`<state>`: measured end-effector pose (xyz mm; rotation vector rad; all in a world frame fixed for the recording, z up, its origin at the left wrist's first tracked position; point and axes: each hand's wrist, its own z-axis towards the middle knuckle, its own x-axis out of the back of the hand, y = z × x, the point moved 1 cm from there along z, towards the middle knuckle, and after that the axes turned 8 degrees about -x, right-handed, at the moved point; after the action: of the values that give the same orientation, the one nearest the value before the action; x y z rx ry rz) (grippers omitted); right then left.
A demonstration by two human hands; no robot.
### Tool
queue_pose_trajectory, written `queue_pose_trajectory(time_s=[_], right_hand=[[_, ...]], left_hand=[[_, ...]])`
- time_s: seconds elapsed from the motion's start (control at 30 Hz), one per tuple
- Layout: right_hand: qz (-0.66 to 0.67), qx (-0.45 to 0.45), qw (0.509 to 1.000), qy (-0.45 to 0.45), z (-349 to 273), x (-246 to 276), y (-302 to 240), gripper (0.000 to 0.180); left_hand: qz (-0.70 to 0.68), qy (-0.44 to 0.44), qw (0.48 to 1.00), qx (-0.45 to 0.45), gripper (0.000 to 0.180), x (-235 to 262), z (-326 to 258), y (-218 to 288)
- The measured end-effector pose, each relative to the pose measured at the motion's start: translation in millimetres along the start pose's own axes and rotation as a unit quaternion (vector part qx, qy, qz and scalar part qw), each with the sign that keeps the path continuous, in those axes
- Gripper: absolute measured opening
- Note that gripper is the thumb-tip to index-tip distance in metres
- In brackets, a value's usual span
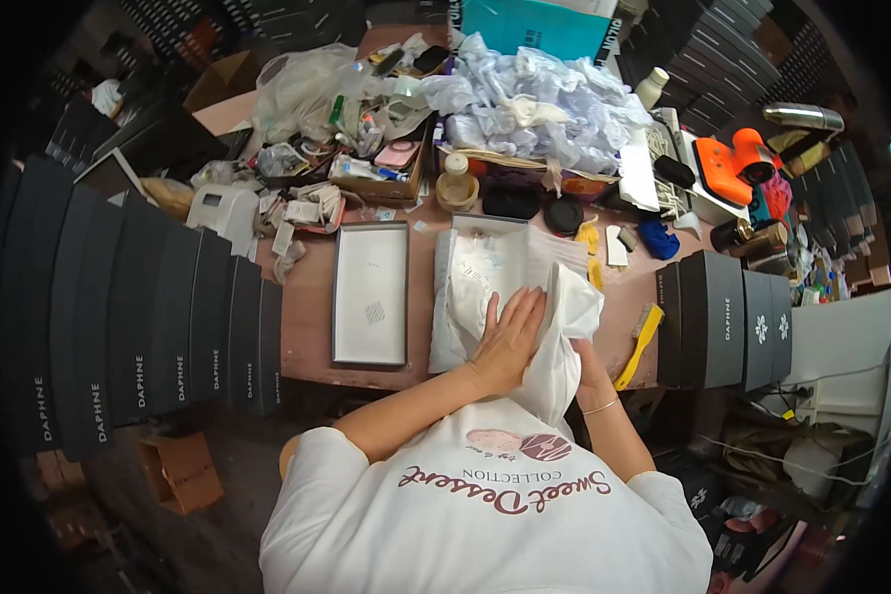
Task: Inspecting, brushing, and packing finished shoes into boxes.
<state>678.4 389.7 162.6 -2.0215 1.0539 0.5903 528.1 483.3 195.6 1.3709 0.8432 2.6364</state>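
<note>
My left hand [509, 342] lies flat, fingers stretched out, against a soft white bag [554, 368] in front of me. My right hand [591, 368] grips the bag's right side, its fingertips hidden behind the white material. Under and beyond my left hand is an open shoe box [510, 229], pale inside. In it lies something wrapped in clear and white plastic [475, 265]; what is inside the wrapping I cannot make out. White wrapping also hangs over the box's sides. To the left lies a grey-rimmed box lid [371, 267], its white inside facing up.
Dark shoe boxes [139, 297] line the left side, and more dark boxes [703, 317] stand at the right. A yellow-handled brush [642, 345] lies near the right edge. Behind are a bottle [455, 180], a heap of plastic bags [544, 104] and an orange tape dispenser [720, 170].
</note>
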Motion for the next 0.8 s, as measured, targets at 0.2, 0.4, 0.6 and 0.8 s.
queue_pose_trajectory(time_s=[0.2, 0.4, 0.6, 0.8], right_hand=[[0.007, -0.077, 0.994, -0.073, 24, 21, -32, 0.052], [-0.069, -0.146, 0.987, -0.025, 35, 7, -16, 0.053], [-0.145, -0.163, 0.975, 0.043, 39, 8, -6, 0.056], [-0.058, -0.124, 0.988, 0.067, 40, 24, 1, 0.052]], left_hand=[[-0.514, 0.044, 0.580, 0.630, 0.041, -8, -154, -52], [-0.634, 0.296, 0.319, 0.639, 0.028, -76, -214, -85], [-0.379, 0.311, 0.720, 0.491, 0.017, -18, -153, -43], [-0.009, 0.019, 0.997, 0.075, 0.022, -2, -109, -38]])
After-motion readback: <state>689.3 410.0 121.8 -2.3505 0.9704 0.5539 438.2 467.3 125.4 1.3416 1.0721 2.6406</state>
